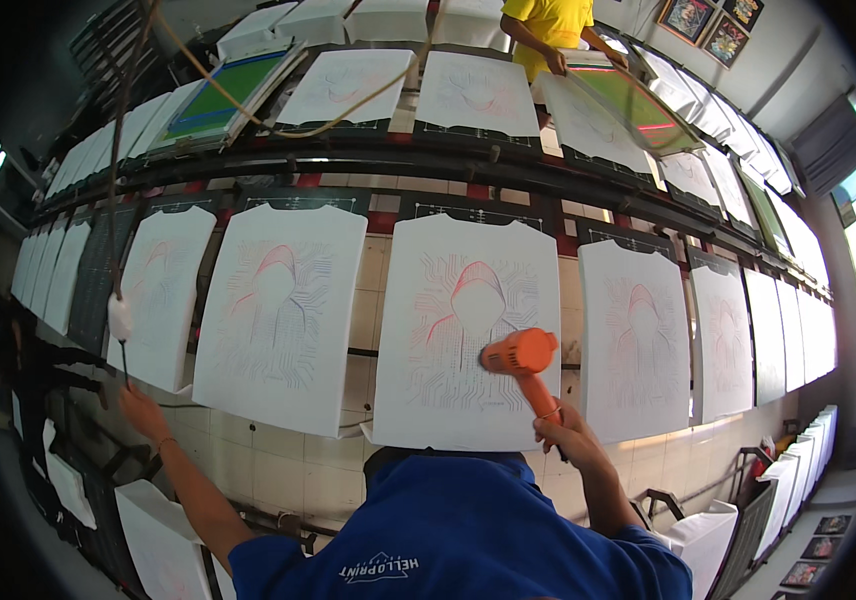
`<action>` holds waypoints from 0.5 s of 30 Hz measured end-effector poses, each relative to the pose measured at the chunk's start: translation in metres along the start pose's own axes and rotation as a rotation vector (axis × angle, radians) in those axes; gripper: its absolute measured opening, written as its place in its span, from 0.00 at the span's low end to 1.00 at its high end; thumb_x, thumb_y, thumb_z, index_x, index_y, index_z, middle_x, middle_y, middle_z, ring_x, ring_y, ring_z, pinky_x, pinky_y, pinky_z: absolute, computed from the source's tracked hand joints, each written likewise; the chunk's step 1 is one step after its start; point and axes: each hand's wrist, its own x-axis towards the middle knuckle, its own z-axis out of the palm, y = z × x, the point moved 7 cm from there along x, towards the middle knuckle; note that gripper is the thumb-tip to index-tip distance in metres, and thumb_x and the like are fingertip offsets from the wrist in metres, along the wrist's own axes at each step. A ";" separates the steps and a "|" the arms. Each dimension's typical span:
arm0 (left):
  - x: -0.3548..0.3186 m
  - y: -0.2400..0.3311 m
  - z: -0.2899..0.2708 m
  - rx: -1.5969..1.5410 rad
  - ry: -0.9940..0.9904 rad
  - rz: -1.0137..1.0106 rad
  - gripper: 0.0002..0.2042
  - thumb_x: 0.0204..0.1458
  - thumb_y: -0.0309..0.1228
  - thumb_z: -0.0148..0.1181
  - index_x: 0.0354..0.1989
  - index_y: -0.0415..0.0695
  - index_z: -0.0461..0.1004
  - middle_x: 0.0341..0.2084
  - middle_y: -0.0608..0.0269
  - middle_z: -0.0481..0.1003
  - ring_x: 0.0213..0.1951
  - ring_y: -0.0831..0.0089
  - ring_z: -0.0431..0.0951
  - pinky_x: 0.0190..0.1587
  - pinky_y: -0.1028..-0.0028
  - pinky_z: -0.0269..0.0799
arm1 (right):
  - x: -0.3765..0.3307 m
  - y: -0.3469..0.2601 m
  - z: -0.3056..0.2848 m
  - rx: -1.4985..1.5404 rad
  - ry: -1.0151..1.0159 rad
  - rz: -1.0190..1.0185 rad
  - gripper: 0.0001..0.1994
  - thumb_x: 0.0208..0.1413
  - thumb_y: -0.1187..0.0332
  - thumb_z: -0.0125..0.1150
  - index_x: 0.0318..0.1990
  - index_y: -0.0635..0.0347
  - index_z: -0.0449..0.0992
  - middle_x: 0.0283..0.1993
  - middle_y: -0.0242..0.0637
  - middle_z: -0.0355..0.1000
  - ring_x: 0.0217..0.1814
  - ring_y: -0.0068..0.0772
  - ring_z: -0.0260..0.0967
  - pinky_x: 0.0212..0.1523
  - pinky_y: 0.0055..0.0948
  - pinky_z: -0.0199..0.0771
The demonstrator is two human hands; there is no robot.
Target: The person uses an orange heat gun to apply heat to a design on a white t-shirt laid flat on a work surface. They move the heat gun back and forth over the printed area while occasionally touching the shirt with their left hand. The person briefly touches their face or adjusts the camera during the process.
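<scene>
My right hand (566,434) is closed round the handle of an orange heat gun (521,352). Its barrel points left over a white T-shirt (418,390), stretched on a dark printing board (478,208). The shirt bears a line drawing of a hooded figure in red and dark blue amid circuit-like lines. Out to the left, my left hand (144,414) is closed on a dark cord (125,362). This cord runs down from a white connector (120,318), which hangs on a brown cable (114,200). Whether the heat gun is blowing cannot be told.
More printed shirts lie on boards to the left (278,310) and right (638,340). Beyond a dark rail (348,163) stands another row, with a green screen frame (223,95) at left. A person in yellow (548,25) holds another screen frame (638,105). Shirts also line the lower right.
</scene>
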 end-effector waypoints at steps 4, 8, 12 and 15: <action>-0.024 -0.017 0.063 0.078 -0.189 -0.078 0.22 0.69 0.43 0.39 0.42 0.35 0.73 0.37 0.42 0.75 0.41 0.45 0.75 0.43 0.53 0.70 | -0.002 0.050 -0.047 -0.084 0.337 -0.087 0.24 0.51 0.68 0.63 0.55 0.67 0.68 0.32 0.32 0.68 0.30 0.22 0.67 0.28 0.23 0.69; -0.050 -0.033 0.118 0.063 -0.354 -0.200 0.21 0.69 0.44 0.38 0.43 0.39 0.74 0.35 0.46 0.78 0.37 0.46 0.78 0.37 0.52 0.73 | -0.024 0.090 -0.060 0.257 0.553 -0.150 0.28 0.45 0.73 0.58 0.57 0.66 0.64 0.30 0.32 0.66 0.25 0.22 0.63 0.28 0.22 0.67; -0.046 -0.052 0.146 -0.058 -0.371 -0.271 0.20 0.69 0.43 0.39 0.45 0.41 0.74 0.40 0.47 0.79 0.41 0.47 0.79 0.40 0.53 0.74 | -0.043 0.083 -0.054 0.429 0.535 -0.189 0.28 0.49 0.69 0.61 0.58 0.67 0.63 0.30 0.33 0.67 0.26 0.23 0.66 0.27 0.23 0.69; -0.058 -0.043 0.157 -0.091 -0.444 -0.322 0.19 0.68 0.41 0.39 0.49 0.41 0.74 0.42 0.47 0.79 0.43 0.47 0.79 0.42 0.54 0.74 | -0.035 0.011 -0.049 0.411 0.399 -0.270 0.28 0.54 0.61 0.64 0.57 0.69 0.64 0.29 0.35 0.68 0.26 0.24 0.68 0.25 0.24 0.70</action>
